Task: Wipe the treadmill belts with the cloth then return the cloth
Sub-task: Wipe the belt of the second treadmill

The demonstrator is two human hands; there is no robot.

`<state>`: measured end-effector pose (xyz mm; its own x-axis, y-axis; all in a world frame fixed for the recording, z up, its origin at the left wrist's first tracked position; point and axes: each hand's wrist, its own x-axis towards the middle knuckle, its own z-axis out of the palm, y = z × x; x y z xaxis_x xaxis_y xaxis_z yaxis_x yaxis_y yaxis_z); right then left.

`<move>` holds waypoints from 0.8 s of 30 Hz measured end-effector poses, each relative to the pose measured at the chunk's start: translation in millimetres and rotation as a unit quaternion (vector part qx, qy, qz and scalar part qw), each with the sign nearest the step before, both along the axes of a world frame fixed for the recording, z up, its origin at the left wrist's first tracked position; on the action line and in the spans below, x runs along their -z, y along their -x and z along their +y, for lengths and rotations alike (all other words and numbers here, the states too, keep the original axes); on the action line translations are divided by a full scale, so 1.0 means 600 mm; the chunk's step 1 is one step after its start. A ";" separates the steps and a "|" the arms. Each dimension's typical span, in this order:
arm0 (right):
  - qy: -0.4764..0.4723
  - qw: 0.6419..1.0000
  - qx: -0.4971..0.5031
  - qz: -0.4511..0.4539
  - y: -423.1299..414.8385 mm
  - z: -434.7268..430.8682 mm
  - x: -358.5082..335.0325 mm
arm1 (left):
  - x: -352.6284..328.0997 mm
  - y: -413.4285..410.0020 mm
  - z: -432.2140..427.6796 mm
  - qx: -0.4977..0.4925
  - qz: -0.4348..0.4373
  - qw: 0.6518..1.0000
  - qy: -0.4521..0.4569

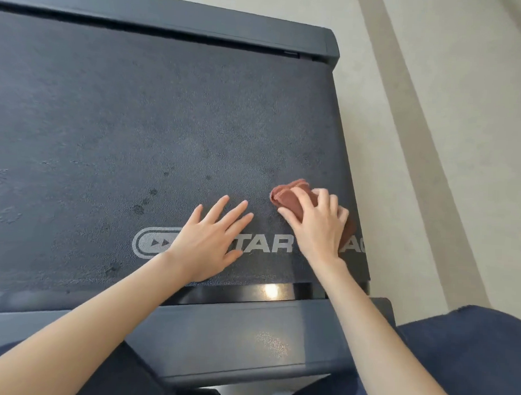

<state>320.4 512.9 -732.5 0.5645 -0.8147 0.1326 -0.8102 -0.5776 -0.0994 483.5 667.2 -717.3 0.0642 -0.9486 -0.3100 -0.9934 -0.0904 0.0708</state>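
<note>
The right hand (pixel 317 226) is gripping the bunched cloth (pixel 291 197) on the belt (pixel 138 119) at lower right, while the left hand (pixel 206 242) is lying flat, fingers spread.

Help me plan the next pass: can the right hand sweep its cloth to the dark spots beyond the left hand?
Probably not directly: the left hand lies flat on the belt between the cloth in the right hand and the dark spots.

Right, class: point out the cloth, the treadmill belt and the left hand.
cloth (pixel 287 198), head view, bunched folds ahead of the fingers
treadmill belt (pixel 138 119), head view, bare middle
left hand (pixel 207 243), head view, back of the hand
</note>
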 end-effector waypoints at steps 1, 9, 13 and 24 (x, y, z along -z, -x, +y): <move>0.013 1.000 0.000 -0.013 0.015 0.029 0.008 | 0.003 0.000 -0.001 -0.003 0.000 1.000 -0.008; 0.095 0.992 -0.073 -0.026 -0.006 -0.008 0.031 | 0.008 -0.013 0.004 0.013 0.017 1.000 -0.010; 0.109 0.992 -0.061 -0.015 -0.084 -0.133 0.036 | -0.006 -0.014 0.007 0.026 0.001 0.999 0.040; 0.096 0.995 -0.024 0.026 -0.069 -0.149 0.019 | 0.007 -0.013 0.012 0.009 0.020 1.000 0.020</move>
